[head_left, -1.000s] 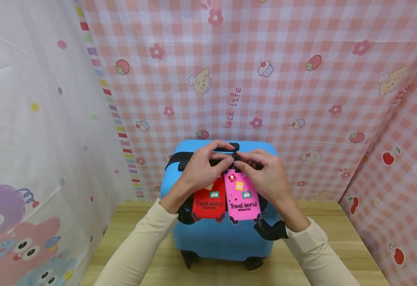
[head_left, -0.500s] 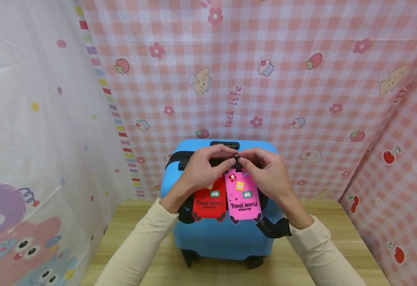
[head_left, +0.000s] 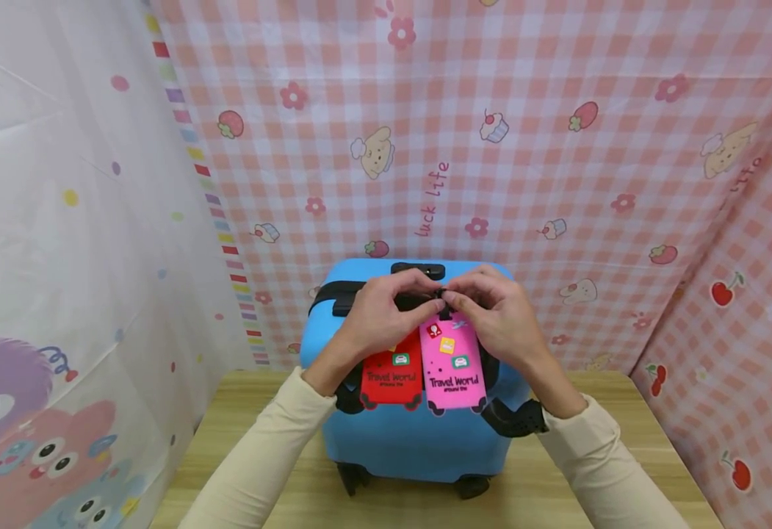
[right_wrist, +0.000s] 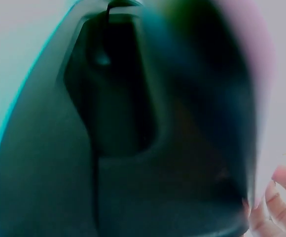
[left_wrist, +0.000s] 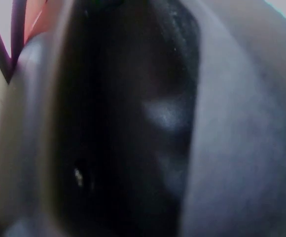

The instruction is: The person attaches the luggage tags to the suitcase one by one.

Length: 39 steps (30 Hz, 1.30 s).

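A blue suitcase [head_left: 419,444] stands on its wheels, with a pink luggage tag [head_left: 454,373] and a red luggage tag [head_left: 392,382] hanging side by side against its front. My left hand [head_left: 382,312] and right hand [head_left: 507,316] meet above the pink tag. Between thumb and fingertips, both pinch the short black strap [head_left: 445,314] at its top. Most of the strap is hidden by the fingers. Dark, blurred surfaces fill the left wrist view. In the right wrist view, a dark recessed part [right_wrist: 123,113] takes up the middle, with fingers [right_wrist: 280,210] at lower right.
The suitcase rests on a wooden table [head_left: 247,419]. A black handle [head_left: 419,270] lies on its top, behind the hands. Pink checked cloth [head_left: 531,184] hangs behind and to the right, and white printed cloth [head_left: 81,242] on the left.
My left fingers have come down from beside the black handle to the strap. Both hands' fingertips now sit closer together. The tags have barely shifted.
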Available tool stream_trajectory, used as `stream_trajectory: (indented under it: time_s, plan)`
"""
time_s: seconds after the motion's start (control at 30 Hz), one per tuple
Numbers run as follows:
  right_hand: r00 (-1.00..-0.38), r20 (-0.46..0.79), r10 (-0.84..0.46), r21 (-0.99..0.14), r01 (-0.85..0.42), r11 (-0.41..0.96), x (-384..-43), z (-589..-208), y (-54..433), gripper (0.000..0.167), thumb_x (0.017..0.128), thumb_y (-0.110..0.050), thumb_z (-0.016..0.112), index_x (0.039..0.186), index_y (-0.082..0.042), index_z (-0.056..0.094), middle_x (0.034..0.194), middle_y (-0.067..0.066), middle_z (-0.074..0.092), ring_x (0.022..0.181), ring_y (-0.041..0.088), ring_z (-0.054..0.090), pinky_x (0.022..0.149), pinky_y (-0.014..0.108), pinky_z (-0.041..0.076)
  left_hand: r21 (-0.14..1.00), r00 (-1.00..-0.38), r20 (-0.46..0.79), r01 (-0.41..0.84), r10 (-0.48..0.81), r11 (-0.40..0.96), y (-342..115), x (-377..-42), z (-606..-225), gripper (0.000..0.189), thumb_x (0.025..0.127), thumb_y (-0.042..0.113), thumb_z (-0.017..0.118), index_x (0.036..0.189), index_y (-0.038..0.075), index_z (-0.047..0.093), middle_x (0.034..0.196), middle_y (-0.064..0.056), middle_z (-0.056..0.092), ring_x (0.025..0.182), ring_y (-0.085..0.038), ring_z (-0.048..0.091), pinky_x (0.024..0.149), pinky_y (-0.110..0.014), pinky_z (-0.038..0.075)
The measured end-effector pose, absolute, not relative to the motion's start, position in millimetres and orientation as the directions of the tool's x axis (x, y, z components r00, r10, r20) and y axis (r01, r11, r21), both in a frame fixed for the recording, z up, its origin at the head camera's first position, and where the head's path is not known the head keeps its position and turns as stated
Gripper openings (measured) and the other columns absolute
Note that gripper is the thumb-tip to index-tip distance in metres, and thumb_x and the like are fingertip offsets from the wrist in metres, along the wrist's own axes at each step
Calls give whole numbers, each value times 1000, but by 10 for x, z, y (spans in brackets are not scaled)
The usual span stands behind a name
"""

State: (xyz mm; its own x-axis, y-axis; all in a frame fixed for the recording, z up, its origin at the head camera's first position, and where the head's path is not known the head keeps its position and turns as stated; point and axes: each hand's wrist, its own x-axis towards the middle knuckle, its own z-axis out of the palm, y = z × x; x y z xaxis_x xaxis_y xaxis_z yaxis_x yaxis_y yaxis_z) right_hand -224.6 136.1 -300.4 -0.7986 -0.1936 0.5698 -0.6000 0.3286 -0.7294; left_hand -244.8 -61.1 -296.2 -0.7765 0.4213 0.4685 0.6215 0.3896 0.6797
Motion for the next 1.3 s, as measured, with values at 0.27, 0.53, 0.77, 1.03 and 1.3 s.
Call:
stream_trajectory:
  time_s: [0.27, 0.53, 0.77, 1.03, 1.3]
  plan:
    - [-725, 646, -238, -641, -685, 346, -2212, -3003, 1353, 7, 95, -7, 65, 95, -4, 72, 97, 4, 58, 72, 17, 55, 64, 22, 47, 652, -797, 441, 600, 412, 464, -596, -2445, -2947, 15, 91, 31, 71, 104, 26, 74, 99, 10, 73, 88, -5, 63, 80, -31, 51]
    - [-726, 642, -247, -666, -688, 289, -2168, -2996, 1373, 5, 95, -4, 64, 97, -3, 69, 97, 5, 59, 77, 18, 59, 68, 21, 51, 620, -796, 453, 605, 402, 499, -593, -2433, -2956, 17, 90, 33, 72, 106, 26, 74, 101, 10, 73, 90, -4, 63, 82, -31, 51]
    - [-806, 540, -244, -764, -591, 259, -2179, -2947, 1372, 9, 97, -7, 61, 103, -2, 65, 101, 10, 63, 84, 16, 68, 77, 25, 57, 645, -791, 465, 610, 397, 461, -596, -2425, -2960, 17, 92, 31, 71, 107, 23, 74, 103, 9, 73, 94, -4, 64, 86, -30, 52]
    - [-811, 525, -259, -779, -580, 238, -2186, -2940, 1368, 11, 97, -6, 62, 105, -1, 65, 105, 11, 65, 87, 14, 69, 76, 26, 58, 643, -721, 573, 690, 390, 331, -591, -2437, -2998, 22, 91, 17, 72, 112, 12, 74, 108, 1, 73, 99, -9, 66, 89, -25, 54]
    - [-840, 484, -246, -825, -531, 191, -2208, -2932, 1369, 12, 98, -8, 60, 106, 1, 64, 99, 17, 69, 85, 15, 70, 77, 28, 58, 661, -718, 588, 692, 373, 292, -587, -2423, -3009, 20, 91, 12, 72, 110, 7, 74, 105, -4, 75, 99, -11, 68, 88, -23, 54]
